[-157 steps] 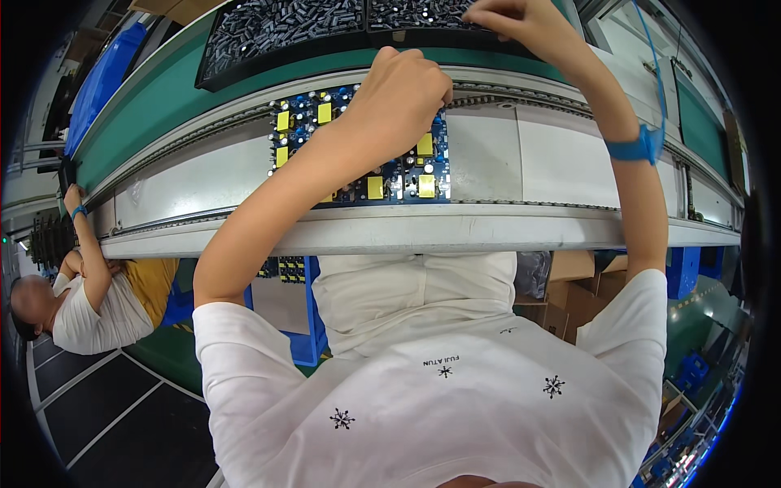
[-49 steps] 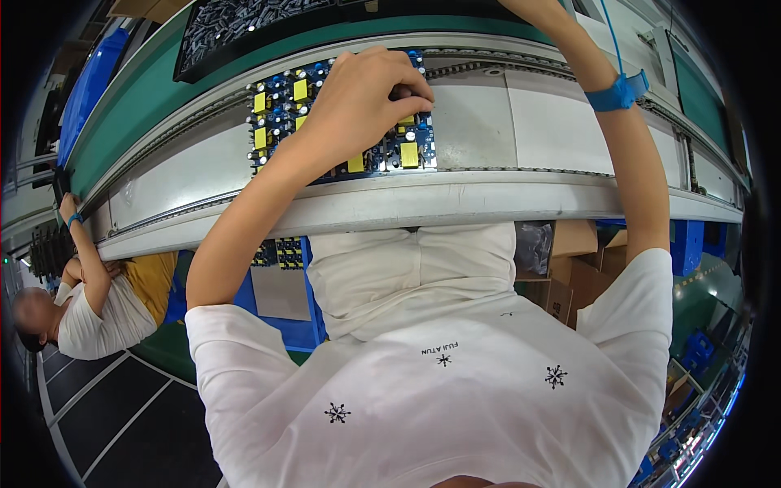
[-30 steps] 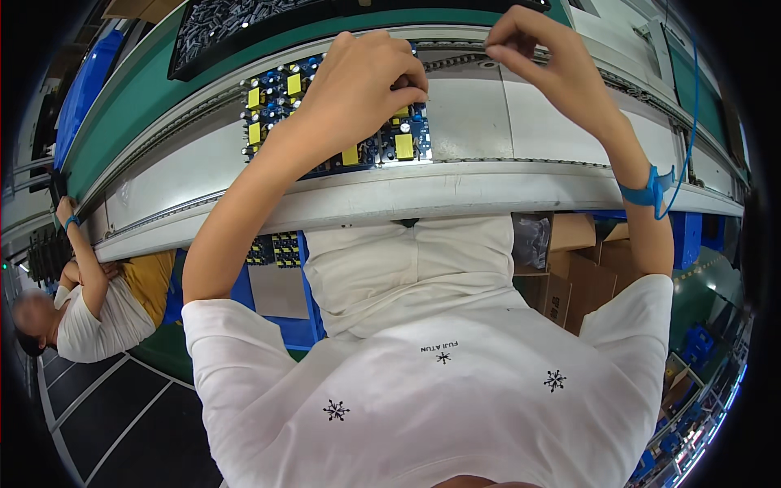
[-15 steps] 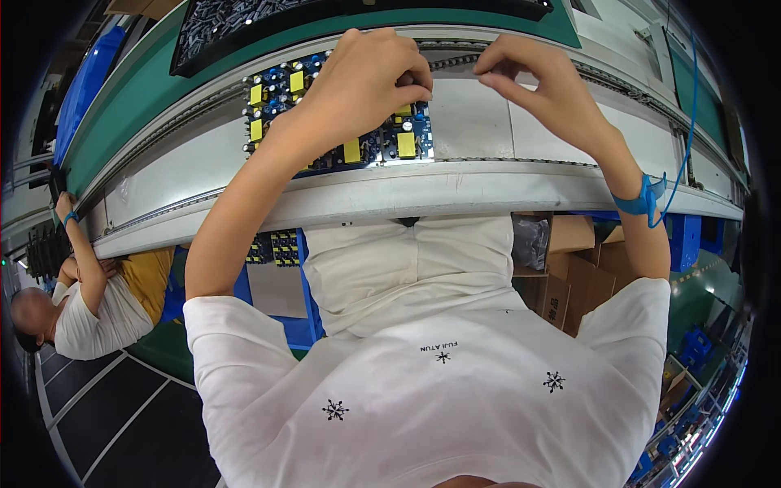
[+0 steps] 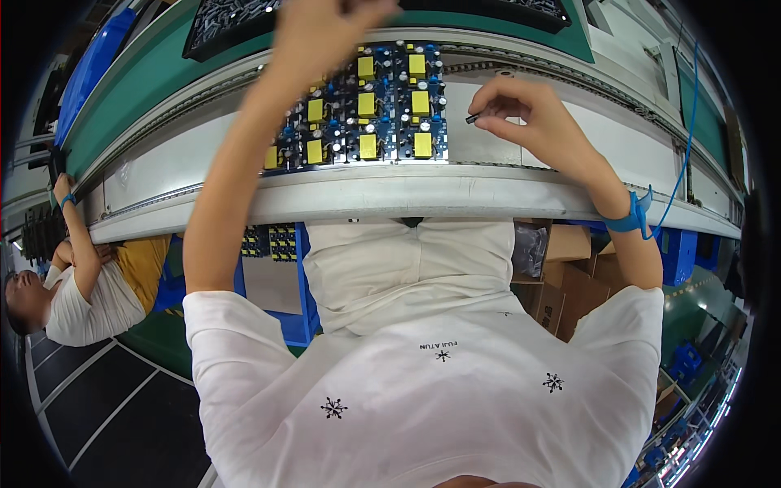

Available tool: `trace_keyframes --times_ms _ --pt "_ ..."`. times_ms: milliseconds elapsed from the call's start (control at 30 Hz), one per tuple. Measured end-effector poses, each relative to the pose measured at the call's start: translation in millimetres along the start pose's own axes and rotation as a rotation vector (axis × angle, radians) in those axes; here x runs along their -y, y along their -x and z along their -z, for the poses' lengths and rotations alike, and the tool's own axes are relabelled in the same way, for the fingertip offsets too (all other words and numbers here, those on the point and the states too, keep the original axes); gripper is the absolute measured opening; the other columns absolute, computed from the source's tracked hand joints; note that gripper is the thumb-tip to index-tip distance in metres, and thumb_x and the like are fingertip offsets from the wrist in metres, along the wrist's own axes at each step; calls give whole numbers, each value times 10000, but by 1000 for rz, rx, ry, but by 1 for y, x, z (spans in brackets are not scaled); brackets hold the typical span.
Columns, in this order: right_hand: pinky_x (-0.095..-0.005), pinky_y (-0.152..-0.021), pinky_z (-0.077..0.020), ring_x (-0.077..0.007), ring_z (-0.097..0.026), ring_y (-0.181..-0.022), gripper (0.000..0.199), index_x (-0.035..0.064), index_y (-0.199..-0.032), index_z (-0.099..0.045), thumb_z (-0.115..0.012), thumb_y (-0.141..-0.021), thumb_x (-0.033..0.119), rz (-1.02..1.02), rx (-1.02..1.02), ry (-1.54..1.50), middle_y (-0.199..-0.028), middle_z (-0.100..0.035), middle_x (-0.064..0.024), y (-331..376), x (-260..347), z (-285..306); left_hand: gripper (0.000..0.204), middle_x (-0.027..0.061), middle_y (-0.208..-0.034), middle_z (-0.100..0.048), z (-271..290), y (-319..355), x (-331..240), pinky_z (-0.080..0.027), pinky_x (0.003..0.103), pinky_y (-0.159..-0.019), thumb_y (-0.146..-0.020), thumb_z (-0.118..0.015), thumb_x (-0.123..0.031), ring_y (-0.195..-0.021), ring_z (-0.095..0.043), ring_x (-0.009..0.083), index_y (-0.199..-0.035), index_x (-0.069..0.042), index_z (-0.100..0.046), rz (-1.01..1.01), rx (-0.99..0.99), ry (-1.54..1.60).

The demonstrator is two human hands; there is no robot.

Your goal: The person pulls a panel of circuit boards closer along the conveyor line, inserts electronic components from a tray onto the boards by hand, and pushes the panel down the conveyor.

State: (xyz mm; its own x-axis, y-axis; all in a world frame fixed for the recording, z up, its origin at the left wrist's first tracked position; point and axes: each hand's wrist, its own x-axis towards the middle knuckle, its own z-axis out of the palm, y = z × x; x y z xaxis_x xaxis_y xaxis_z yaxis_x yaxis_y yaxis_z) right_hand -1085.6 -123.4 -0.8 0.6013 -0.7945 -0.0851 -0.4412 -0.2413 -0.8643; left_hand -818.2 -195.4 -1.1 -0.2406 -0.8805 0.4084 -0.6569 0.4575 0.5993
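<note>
A panel of dark blue circuit boards (image 5: 396, 122) lies on the line in front of me, set with yellow blocks, small round capacitors and other parts. My right hand (image 5: 533, 118) is just right of the boards, above the pale surface. Its thumb and forefinger pinch a small black cylindrical component (image 5: 472, 119) with a paler end. My left hand (image 5: 325, 32) is beyond the far edge of the boards, near the black parts trays, smeared by motion. Its fingertips are partly cut off by the frame, and whether they hold anything cannot be seen. A blue strap (image 5: 639, 213) circles my right wrist.
A black tray (image 5: 195, 47) of loose dark cylindrical parts stands at the far left on the green mat; another tray (image 5: 561, 20) lies at the far right. The near rail (image 5: 488, 191) crosses before me. Cardboard boxes (image 5: 578, 297) sit underneath. A co-worker (image 5: 89, 301) is at left.
My left hand has lifted off the boards and moved away toward the trays. My right hand has come lower and nearer, its pinched component now visible. The panel has shifted slightly right.
</note>
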Motion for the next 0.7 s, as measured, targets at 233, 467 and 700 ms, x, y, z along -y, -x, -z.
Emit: trace_keyframes --times_ms 233,467,700 --pt "-278 -848 -511 -144 -599 -897 141 -6 -1013 -629 -628 -875 -34 70 26 27 -986 -629 -62 -4 2 -16 184 97 -744 -683 57 -45 125 -513 295 -662 -800 -741 -82 -694 -645 162 -952 13 -698 149 48 -7" --pt "-289 -827 -502 -165 -603 -846 147 -7 -964 -581 -647 -836 -38 80 -53 119 -924 -623 -69 -6 11 -28 183 82 -755 -698 57 -46 116 -514 293 -666 -821 -740 -130 -697 -641 155 -916 24 -717 111 55 -147" --pt "-304 -800 -496 -183 -605 -828 164 0 -945 -532 -648 -836 -41 78 -64 190 -895 -614 -82 -12 22 -34 203 24 -767 -683 61 -40 113 -472 263 -645 -890 -689 -171 -688 -585 102 -957 18 -721 235 -174 176"
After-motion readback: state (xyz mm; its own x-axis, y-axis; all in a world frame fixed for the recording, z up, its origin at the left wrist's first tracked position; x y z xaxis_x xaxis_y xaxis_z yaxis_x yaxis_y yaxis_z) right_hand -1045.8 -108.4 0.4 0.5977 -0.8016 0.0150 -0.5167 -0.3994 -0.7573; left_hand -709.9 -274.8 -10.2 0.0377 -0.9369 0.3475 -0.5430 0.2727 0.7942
